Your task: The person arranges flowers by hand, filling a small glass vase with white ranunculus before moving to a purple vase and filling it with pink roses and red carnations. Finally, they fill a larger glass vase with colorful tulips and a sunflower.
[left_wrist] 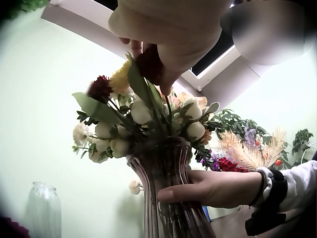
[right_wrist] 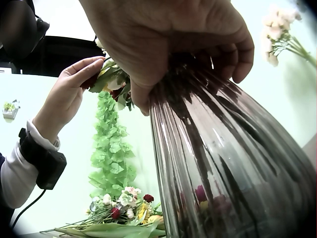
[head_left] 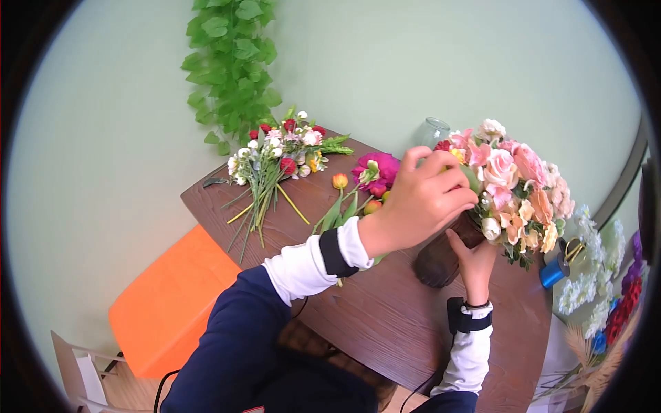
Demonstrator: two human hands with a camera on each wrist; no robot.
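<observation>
A ribbed, smoky purple glass vase (left_wrist: 166, 208) holds a bouquet of pink and peach roses (head_left: 500, 168), white buds (left_wrist: 141, 113) and a yellow bloom (left_wrist: 120, 79). My right hand (head_left: 475, 265) grips the vase around its upper part; the right wrist view shows its fingers wrapped near the neck, stems visible through the glass. Above the opening, my left hand (head_left: 427, 199) pinches a dark red flower (left_wrist: 150, 64) between thumb and fingers, its stem pointing down among the other blooms. The left palm hides part of that flower.
On the brown table (head_left: 358, 282) lie a bunch of red and white flowers (head_left: 275, 151), orange tulips (head_left: 339, 181) and a magenta bloom (head_left: 375, 172). A clear glass jar (head_left: 434, 129) stands behind. A blue spool (head_left: 553, 272) sits right, an orange stool (head_left: 172, 299) left.
</observation>
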